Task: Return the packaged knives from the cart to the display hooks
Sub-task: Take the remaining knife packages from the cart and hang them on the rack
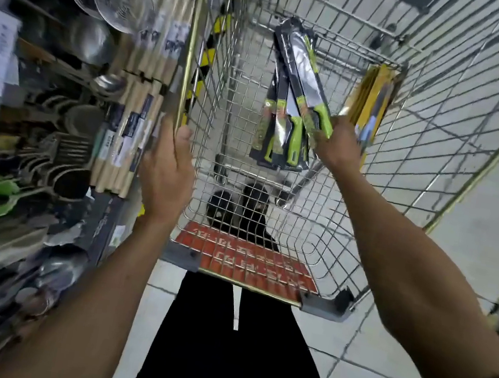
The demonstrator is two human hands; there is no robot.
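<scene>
My right hand [339, 147] clamps the green-handled end of a flat black-carded knife pack [309, 80] at centre frame, over more packs [278, 134] in the silver wire cart [192, 47]. My left hand [167, 171] curls round the cart's rim. The pack looks light, stiff and slick, so I'd grip the card edge.

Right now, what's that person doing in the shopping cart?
A person stands behind a wire cart. Their left hand holds its side rim, while their right hand grips a green-handled packaged knife by its handle end, above more knife packs lying inside. Kitchenware shelves stand to the left.
</scene>
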